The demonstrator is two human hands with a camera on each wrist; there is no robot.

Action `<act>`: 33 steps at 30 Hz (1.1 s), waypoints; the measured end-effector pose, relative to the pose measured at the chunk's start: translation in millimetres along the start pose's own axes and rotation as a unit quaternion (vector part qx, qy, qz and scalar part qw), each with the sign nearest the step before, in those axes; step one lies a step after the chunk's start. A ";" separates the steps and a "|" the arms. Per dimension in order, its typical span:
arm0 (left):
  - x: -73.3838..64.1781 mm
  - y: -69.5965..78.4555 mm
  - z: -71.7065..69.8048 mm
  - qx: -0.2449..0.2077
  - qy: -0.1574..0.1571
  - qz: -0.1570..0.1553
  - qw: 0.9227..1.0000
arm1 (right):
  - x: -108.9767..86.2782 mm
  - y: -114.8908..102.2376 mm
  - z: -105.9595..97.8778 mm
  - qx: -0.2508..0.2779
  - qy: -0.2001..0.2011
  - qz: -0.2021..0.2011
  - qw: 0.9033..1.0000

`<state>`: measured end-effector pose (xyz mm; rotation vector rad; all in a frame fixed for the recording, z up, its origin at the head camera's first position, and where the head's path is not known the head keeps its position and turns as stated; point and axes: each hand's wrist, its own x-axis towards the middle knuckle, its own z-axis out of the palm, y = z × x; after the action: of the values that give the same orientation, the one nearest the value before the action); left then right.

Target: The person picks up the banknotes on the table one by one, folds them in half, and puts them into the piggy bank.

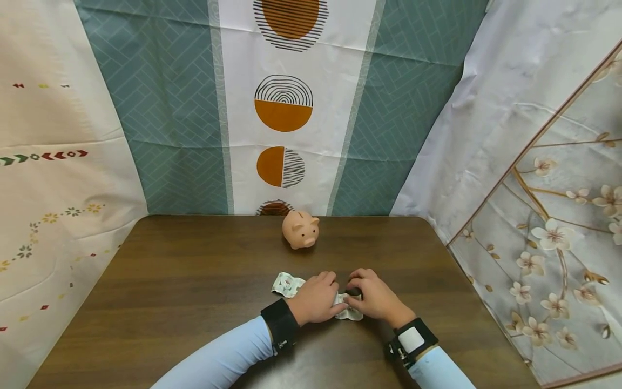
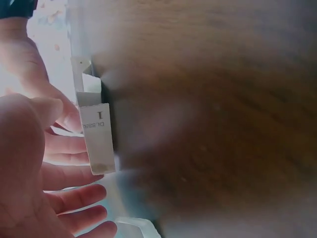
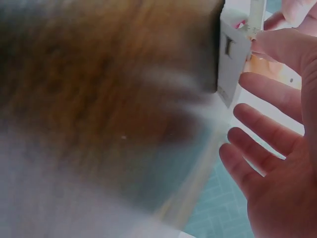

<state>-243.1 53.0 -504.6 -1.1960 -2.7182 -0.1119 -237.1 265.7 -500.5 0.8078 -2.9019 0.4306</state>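
My left hand (image 1: pixel 317 298) and right hand (image 1: pixel 376 299) meet low over the table, both at a crumpled, pale green banknote (image 1: pixel 349 310). In the left wrist view the folded banknote (image 2: pixel 100 139) shows a printed "1" and serial characters between the thumb and index finger. The right wrist view has the right thumb (image 3: pixel 277 44) against the banknote (image 3: pixel 232 62), with the index finger near its edge and the other fingers spread. The hands hide part of it from above. Left of my left hand lies another crumpled banknote (image 1: pixel 288 284).
A pink piggy bank (image 1: pixel 301 230) stands near the far edge of the brown wooden table (image 1: pixel 204 270). Patterned cloth (image 1: pixel 184 108) hangs behind the table. Floral cloth (image 1: pixel 544 259) hangs on the right.
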 end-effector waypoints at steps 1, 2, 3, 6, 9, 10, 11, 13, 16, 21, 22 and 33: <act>0.1 0.2 -0.1 -0.001 0.001 -0.001 1.000 | -0.1 0.4 1.0 -0.001 0.001 0.003 1.000; -0.1 0.6 0.0 0.000 0.000 -0.001 1.000 | -0.2 0.7 2.0 -0.002 0.002 0.005 1.000; -0.2 0.8 0.2 0.000 -0.001 -0.003 1.000 | -0.4 0.7 2.9 -0.003 0.003 0.007 1.000; -1.1 1.6 0.9 0.005 -0.007 -0.006 1.000 | -0.9 0.6 5.3 0.001 -0.003 0.017 1.000; -1.6 1.9 1.5 0.014 -0.015 -0.011 1.000 | -1.1 0.3 7.0 0.005 -0.010 0.025 1.000; -1.6 1.9 1.9 0.017 -0.017 -0.012 1.000 | -1.0 0.2 7.2 0.008 -0.011 0.027 1.000; -1.7 1.8 2.5 0.019 -0.018 -0.013 1.000 | -0.8 0.0 7.5 0.010 -0.011 0.026 1.000; -1.7 1.5 3.0 0.022 -0.019 -0.016 0.999 | -0.3 -0.6 7.4 0.015 -0.011 0.024 1.000; -2.0 1.1 3.4 0.021 -0.023 -0.021 0.999 | 0.1 -1.0 6.7 0.026 -0.016 0.024 0.999; -2.7 0.5 1.2 0.007 -0.027 -0.034 0.999 | -0.3 -0.7 3.4 0.043 -0.028 0.038 0.998; -2.8 0.2 0.5 0.002 -0.027 -0.037 0.999 | -0.4 -0.4 2.6 0.045 -0.029 0.039 0.998; -7.0 -10.5 3.2 -0.096 -0.001 -0.022 0.995 | -5.5 4.5 -3.3 0.247 -0.067 0.041 0.966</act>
<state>-246.6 41.3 -509.1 -1.1823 -2.7872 -0.3851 -234.7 273.1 -499.4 0.7950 -2.9939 1.1851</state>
